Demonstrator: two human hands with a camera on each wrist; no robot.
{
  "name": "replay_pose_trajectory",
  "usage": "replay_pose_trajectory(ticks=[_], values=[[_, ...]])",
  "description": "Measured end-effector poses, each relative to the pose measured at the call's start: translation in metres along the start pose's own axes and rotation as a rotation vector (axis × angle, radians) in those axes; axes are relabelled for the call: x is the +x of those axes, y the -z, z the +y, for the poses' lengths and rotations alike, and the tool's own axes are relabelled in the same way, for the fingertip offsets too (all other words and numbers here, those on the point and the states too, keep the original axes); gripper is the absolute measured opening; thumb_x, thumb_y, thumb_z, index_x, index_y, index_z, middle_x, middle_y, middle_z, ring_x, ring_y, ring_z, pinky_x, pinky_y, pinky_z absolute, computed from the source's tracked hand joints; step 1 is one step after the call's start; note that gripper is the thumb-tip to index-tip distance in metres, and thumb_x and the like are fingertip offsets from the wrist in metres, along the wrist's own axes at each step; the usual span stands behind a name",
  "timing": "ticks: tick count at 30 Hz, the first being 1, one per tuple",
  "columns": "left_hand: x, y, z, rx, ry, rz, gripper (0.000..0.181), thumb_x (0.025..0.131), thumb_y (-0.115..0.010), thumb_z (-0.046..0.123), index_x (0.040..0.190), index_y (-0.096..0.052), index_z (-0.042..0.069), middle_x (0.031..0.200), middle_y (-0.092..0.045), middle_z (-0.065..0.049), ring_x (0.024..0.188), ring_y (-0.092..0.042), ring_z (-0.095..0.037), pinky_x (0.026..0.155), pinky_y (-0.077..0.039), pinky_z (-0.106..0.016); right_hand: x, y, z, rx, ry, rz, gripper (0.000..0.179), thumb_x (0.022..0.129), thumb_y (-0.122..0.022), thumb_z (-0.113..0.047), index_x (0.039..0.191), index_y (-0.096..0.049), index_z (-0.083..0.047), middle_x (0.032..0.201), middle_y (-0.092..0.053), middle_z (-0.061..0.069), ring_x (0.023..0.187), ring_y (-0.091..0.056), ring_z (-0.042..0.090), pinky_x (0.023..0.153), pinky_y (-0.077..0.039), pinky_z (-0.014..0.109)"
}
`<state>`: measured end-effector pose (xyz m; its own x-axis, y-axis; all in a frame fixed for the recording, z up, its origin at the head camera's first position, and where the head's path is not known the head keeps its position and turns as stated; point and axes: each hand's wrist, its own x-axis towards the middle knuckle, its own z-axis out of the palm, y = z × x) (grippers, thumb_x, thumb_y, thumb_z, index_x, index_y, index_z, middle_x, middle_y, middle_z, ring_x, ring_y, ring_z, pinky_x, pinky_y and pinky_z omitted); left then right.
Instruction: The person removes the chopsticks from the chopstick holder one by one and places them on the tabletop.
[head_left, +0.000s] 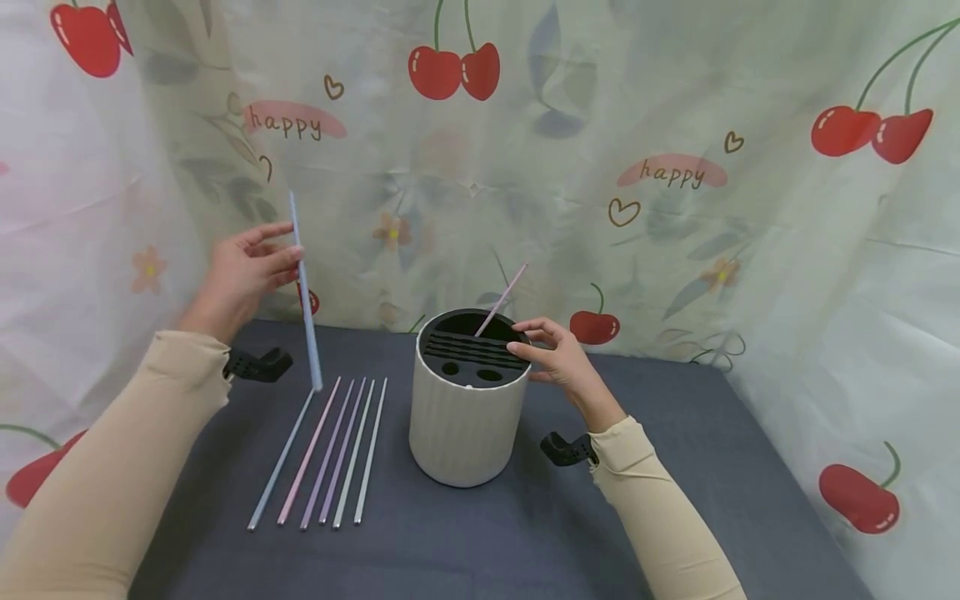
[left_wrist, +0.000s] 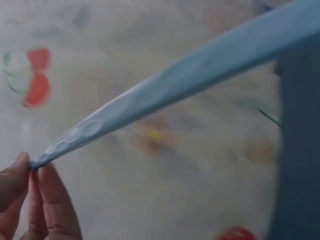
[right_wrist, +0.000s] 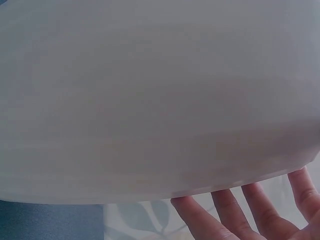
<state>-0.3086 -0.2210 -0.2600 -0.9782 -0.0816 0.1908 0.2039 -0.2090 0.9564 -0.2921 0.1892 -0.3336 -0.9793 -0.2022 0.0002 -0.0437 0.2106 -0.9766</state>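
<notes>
My left hand (head_left: 251,271) is raised at the left and pinches a light blue chopstick (head_left: 307,321) near its upper end. In the left wrist view, thumb and fingertips close on its thin, ring-patterned tip, and the thicker part runs to the upper right. Its lower end overlaps the top of a blue chopstick (head_left: 281,460) lying on the table. A cream ribbed utensil holder (head_left: 465,433) stands upright at the centre, a pink chopstick (head_left: 501,300) leaning in its rear opening. My right hand (head_left: 558,358) holds the holder's right rim, fingertips against its side in the right wrist view.
Several more chopsticks (head_left: 347,450), pink, purple and pale, lie side by side left of the holder. The holder's black top (head_left: 468,360) has slots and two round holes. A dark grey cloth (head_left: 637,500) covers the table. Behind hangs a cherry-print curtain (head_left: 525,167).
</notes>
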Motion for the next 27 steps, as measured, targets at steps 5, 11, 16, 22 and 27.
replay_pose_trajectory(ticks=[5,11,16,22,27], values=[[-0.001,0.044,-0.062,0.386,0.182,-0.082,0.055,0.093,-0.064,0.005,0.142,-0.042,-0.003,0.077,-0.066,0.015,0.070,-0.065,0.000,0.068,-0.057,-0.017,0.000,0.001,-0.001,-0.002,-0.007,0.001,0.044,0.090,-0.070,-0.021,0.129,-0.053,-0.009,0.142,-0.042,0.015,0.131,-0.043,0.033,0.099,-0.046,0.060],[-0.011,0.078,-0.133,0.705,0.393,-0.106,0.054,0.092,-0.065,0.007,0.139,-0.043,-0.009,0.100,-0.065,-0.011,0.072,-0.061,-0.008,0.066,-0.058,-0.022,0.000,0.000,-0.002,-0.005,-0.012,-0.005,0.043,0.090,-0.070,-0.022,0.129,-0.053,-0.009,0.141,-0.043,0.014,0.130,-0.045,0.033,0.099,-0.046,0.059],[-0.021,0.090,-0.162,0.756,0.510,-0.088,0.049,0.091,-0.065,0.003,0.135,-0.048,-0.010,0.111,-0.057,-0.024,0.070,-0.061,-0.012,0.064,-0.059,-0.025,0.000,-0.001,-0.003,0.002,-0.009,-0.012,0.043,0.090,-0.070,-0.022,0.128,-0.054,-0.009,0.141,-0.043,0.013,0.131,-0.043,0.032,0.098,-0.047,0.058],[-0.025,0.087,-0.172,0.795,0.540,-0.082,0.045,0.087,-0.069,0.001,0.128,-0.053,-0.011,0.113,-0.052,-0.028,0.065,-0.061,-0.011,0.061,-0.059,-0.026,0.000,0.000,-0.002,0.003,-0.009,-0.004,0.042,0.090,-0.070,-0.021,0.127,-0.054,-0.009,0.140,-0.044,0.013,0.130,-0.043,0.032,0.098,-0.048,0.058],[-0.024,0.083,-0.176,0.822,0.519,-0.062,0.044,0.082,-0.073,-0.002,0.122,-0.056,-0.012,0.106,-0.053,-0.027,0.062,-0.061,-0.012,0.058,-0.058,-0.027,0.000,0.000,-0.001,0.000,-0.009,-0.002,0.043,0.090,-0.070,-0.021,0.128,-0.054,-0.009,0.140,-0.045,0.013,0.130,-0.044,0.032,0.097,-0.048,0.058]])
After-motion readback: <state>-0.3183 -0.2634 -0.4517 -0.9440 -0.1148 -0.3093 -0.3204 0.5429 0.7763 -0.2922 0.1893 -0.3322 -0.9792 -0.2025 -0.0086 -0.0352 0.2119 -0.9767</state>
